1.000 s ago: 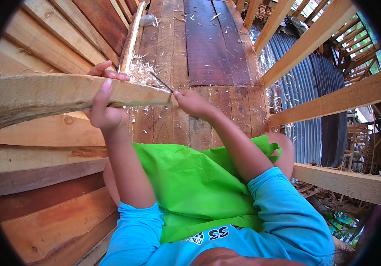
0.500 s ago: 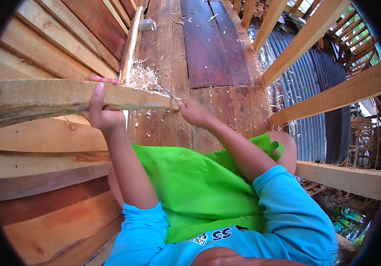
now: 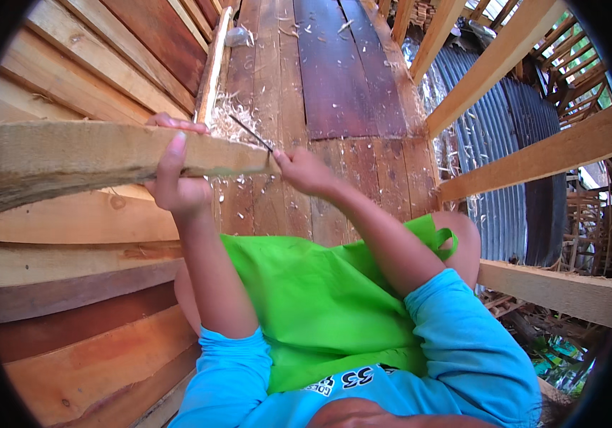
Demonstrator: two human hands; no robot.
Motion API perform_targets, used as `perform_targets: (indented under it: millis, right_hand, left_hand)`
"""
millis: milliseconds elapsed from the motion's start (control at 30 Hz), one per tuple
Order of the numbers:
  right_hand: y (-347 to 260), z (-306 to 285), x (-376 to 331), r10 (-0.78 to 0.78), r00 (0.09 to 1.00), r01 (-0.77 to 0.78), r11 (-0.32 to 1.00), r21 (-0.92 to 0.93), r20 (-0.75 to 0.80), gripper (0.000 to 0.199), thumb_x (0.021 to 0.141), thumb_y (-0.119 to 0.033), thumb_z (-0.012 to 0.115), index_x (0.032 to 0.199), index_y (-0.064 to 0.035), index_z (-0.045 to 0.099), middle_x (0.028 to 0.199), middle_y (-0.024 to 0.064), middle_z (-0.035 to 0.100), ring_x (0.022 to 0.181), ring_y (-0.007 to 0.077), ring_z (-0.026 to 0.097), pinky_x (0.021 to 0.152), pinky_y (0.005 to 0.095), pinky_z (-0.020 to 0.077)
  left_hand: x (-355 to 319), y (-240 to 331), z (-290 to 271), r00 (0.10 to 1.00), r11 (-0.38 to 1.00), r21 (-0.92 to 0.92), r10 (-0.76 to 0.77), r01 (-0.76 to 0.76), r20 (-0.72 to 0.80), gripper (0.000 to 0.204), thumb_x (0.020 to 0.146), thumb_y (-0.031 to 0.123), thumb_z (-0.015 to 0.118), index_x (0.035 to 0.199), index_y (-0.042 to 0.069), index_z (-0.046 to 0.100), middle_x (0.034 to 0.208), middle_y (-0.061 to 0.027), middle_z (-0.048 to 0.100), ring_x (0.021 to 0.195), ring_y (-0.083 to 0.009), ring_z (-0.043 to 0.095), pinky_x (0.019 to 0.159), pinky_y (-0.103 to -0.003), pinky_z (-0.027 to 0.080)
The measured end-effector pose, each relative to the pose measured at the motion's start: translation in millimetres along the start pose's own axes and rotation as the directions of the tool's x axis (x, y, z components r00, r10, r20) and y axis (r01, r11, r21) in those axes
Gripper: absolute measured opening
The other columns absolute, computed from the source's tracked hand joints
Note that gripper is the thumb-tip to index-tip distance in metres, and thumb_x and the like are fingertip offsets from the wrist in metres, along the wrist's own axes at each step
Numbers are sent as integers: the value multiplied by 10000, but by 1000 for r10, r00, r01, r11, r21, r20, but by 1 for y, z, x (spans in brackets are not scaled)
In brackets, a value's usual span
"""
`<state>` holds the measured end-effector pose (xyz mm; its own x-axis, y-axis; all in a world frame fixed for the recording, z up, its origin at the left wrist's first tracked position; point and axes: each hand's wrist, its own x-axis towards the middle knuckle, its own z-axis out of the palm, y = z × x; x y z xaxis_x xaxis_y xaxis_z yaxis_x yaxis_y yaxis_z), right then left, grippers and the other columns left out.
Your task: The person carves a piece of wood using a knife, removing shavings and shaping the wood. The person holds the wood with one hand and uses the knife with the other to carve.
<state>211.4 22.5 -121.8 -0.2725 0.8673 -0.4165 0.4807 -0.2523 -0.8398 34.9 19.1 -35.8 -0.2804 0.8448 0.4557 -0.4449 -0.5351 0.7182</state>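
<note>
A rough wooden plank (image 3: 70, 157) runs from the left edge toward the middle, held off the floor. My left hand (image 3: 175, 187) grips it from below with the thumb up over its face. My right hand (image 3: 304, 171) sits at the plank's right end, shut on a thin dark blade (image 3: 250, 134) that slants up to the left over the wood. Pale wood shavings (image 3: 229, 118) lie on the floor just beyond the plank. A bright green cloth (image 3: 313, 299) covers my lap.
Stacked boards (image 3: 70, 285) form a wall on the left. A plank floor (image 3: 334, 78) stretches ahead. On the right are slanted timber rails (image 3: 534, 157) with corrugated metal sheeting (image 3: 505, 121) behind. A thin batten (image 3: 212, 71) lies along the wall's foot.
My right hand and the blade have shifted slightly along the plank's end. My left hand has slid a little along the plank, thumb still raised.
</note>
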Motion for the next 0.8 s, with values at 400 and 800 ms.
perform_targets:
  millis: [400, 800]
  right_hand:
    - [63, -1, 14, -21, 994, 15, 998, -59, -106, 526, 978, -372, 379, 873, 76, 633, 809, 259, 631, 787, 361, 631, 771, 463, 472]
    - [63, -8, 11, 127, 990, -127, 992, 6, -65, 557, 972, -382, 360, 1019, 101, 633, 999, 313, 639, 955, 419, 632, 874, 479, 471]
  left_hand:
    - [1, -3, 6, 977, 998, -35, -34, 43, 213, 289, 728, 135, 579, 975, 1, 514, 853, -119, 520, 802, -236, 550, 771, -405, 464]
    - [4, -4, 4, 970, 999, -2, -45, 47, 237, 308, 725, 183, 585, 979, 29, 506, 859, -102, 506, 812, -224, 518, 799, -413, 422]
